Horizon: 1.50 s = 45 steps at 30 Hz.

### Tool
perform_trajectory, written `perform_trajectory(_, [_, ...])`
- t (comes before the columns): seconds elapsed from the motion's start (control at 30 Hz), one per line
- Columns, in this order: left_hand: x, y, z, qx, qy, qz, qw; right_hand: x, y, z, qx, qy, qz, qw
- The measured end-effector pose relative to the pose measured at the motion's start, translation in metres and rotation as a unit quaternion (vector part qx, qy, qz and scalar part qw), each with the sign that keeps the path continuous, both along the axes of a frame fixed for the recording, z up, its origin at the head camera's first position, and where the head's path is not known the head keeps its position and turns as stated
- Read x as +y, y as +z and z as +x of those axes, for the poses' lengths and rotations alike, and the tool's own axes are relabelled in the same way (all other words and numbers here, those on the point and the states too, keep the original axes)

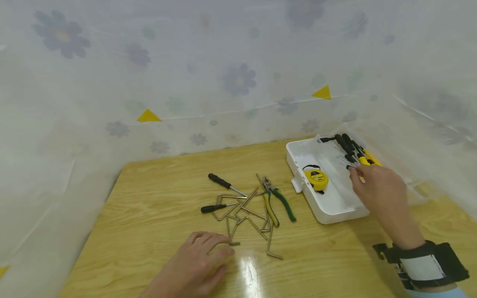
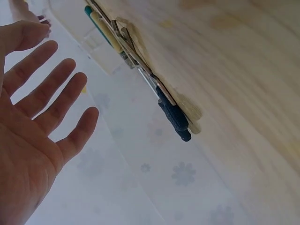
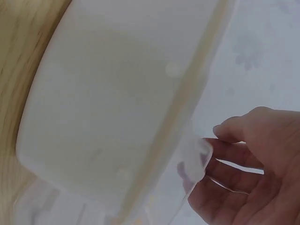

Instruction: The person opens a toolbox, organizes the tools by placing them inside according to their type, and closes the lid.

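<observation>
One screwdriver lies between pinching right fingers, left fingers loose near bent rods.

A small, dark-handled tool with a thin shank is pinched over the open white box at the frame's right. Bent, brass-coloured rods lie jumbled at lower centre on the bench; two black-handled screwdrivers overlap their left side, pliers with spread green-and-yellow handles their right.

Table: two screwdrivers, one pliers. Box: one tape measure.
</observation>
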<state>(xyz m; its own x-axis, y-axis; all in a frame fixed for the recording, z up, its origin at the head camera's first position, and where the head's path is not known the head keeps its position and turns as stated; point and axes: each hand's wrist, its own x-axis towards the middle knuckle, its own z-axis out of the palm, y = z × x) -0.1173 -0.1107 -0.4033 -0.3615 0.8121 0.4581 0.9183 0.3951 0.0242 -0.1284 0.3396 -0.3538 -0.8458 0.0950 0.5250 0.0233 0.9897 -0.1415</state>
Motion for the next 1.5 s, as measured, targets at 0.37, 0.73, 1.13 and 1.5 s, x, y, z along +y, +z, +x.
perform_trajectory(0.37, [-0.041, -0.002, 0.002, 0.027, 0.082, 0.024, 0.996, -0.081, -0.02, -0.019, 0.043, 0.174, 0.003, 0.9838])
perform_trajectory(0.73, [-0.065, -0.004, 0.004, 0.036, 0.109, 0.047, 0.9923, -0.219, -0.033, -0.08, -0.231, 0.379, 0.023, 0.8958])
perform_trajectory(1.13, [-0.066, -0.004, 0.001, 0.044, 0.102, 0.058, 0.9921, -0.288, -0.047, -0.107, -0.278, 0.413, 0.126, 0.8581])
perform_trajectory(1.5, [-0.065, -0.007, -0.001, 0.031, 0.108, 0.049, 0.9924, -0.28, -0.03, -0.087, -0.209, 0.392, 0.106, 0.8896])
